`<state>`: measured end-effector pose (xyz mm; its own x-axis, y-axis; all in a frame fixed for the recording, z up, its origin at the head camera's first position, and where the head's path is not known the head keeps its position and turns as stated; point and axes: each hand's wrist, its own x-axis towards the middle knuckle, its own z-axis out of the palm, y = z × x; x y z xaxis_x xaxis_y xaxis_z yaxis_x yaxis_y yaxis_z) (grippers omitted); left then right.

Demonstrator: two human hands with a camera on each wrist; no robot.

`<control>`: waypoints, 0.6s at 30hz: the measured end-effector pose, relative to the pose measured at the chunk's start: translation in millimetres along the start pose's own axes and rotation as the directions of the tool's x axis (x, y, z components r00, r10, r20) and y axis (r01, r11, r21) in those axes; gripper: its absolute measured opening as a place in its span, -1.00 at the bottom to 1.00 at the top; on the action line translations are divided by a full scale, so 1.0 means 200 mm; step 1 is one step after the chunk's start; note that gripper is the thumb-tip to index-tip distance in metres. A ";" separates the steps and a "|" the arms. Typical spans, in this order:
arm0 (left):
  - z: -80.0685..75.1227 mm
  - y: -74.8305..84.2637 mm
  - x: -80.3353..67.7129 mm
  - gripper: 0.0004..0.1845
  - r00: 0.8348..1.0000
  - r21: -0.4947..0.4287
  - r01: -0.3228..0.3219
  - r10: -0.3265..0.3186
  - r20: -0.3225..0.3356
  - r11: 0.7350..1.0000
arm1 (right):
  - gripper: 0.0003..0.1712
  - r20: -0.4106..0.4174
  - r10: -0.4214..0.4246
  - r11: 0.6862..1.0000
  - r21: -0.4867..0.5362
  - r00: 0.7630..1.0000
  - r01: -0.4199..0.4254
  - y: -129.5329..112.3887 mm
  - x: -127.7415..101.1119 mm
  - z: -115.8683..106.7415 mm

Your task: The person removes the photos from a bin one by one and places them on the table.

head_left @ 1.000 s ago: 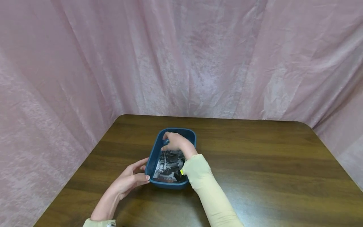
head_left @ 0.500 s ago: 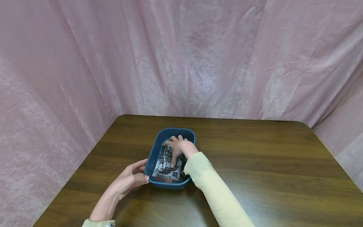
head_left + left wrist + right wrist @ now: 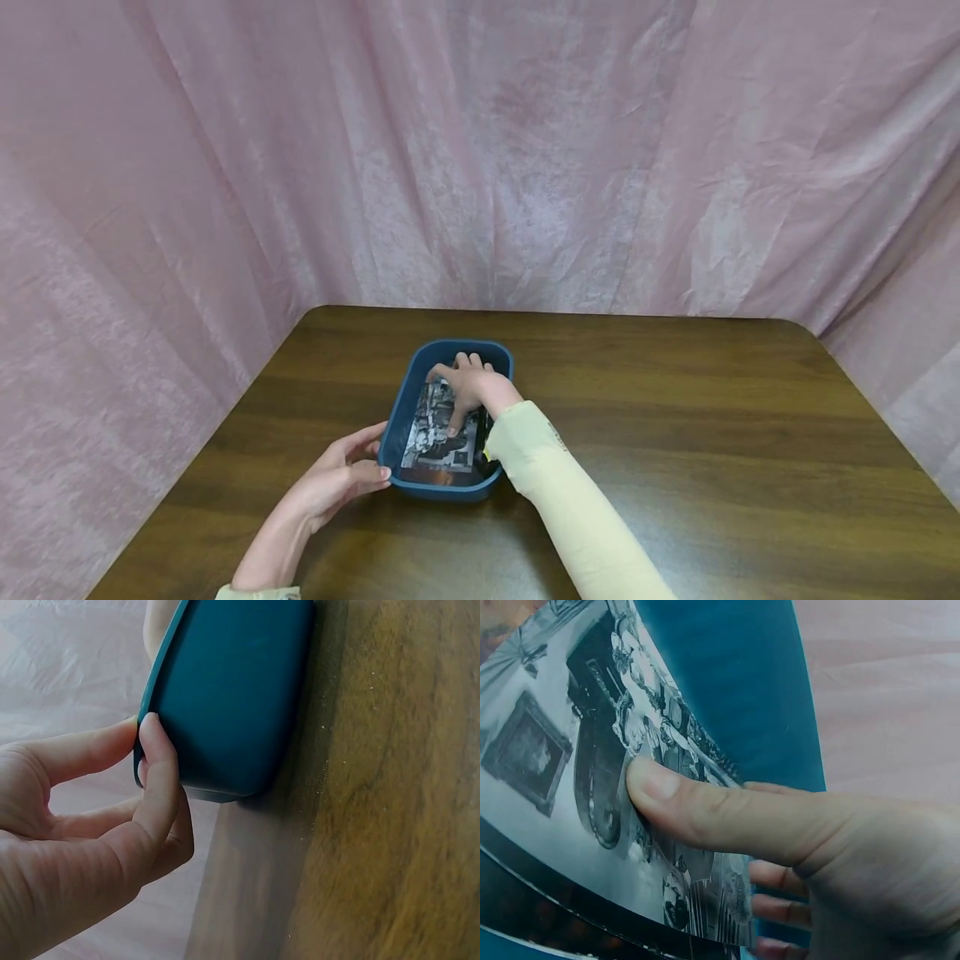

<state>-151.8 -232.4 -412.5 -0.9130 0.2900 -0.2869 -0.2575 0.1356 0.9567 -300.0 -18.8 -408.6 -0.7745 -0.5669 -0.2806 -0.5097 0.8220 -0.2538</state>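
A blue plastic bin [image 3: 402, 408] stands on the table, holding a black-and-white photograph [image 3: 429, 429]. My left hand [image 3: 333, 479] pinches the bin's near left rim; in the left wrist view, the thumb and fingertips of that hand [image 3: 97, 825] meet on either side of the rim. Inside the bin, my right hand [image 3: 471, 388] grips the photograph. In the right wrist view its thumb presses on the slightly bowed photograph [image 3: 525, 787], and the other fingers curl past the far edge, partly hidden. Another dark, brownish picture [image 3: 562, 919] shows beneath it.
The bin sits left of centre on a brown wooden table [image 3: 675, 433], whose bare surface stretches to the right. Pink velvety curtains [image 3: 510, 167] hang behind and at both sides. A black item with a yellow spot [image 3: 487, 454] lies by the right sleeve, mostly hidden.
My right hand has come down from the bin's far end onto the photograph. The photograph has slid slightly away, baring a brownish strip at the near end. The left hand keeps its hold.
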 end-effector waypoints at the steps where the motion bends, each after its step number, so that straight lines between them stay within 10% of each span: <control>1: 0.00 0.00 0.00 -0.18 1.000 0.005 0.001 -0.001 0.004 1.000 | 0.06 -0.003 -0.006 1.000 0.006 1.000 0.006 0.00 0.00 0.00; 18: -0.01 0.03 -0.03 -0.17 0.999 -0.009 -0.013 0.013 0.041 1.000 | -0.04 0.142 0.095 0.966 0.226 0.985 -0.125 -0.03 0.00 -0.07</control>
<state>-148.9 -235.3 -405.4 -0.9027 0.3302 -0.2758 -0.2483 0.1235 0.9608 -301.4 -23.4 -393.8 -0.7582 -0.4883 -0.4320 -0.3108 0.8532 -0.4189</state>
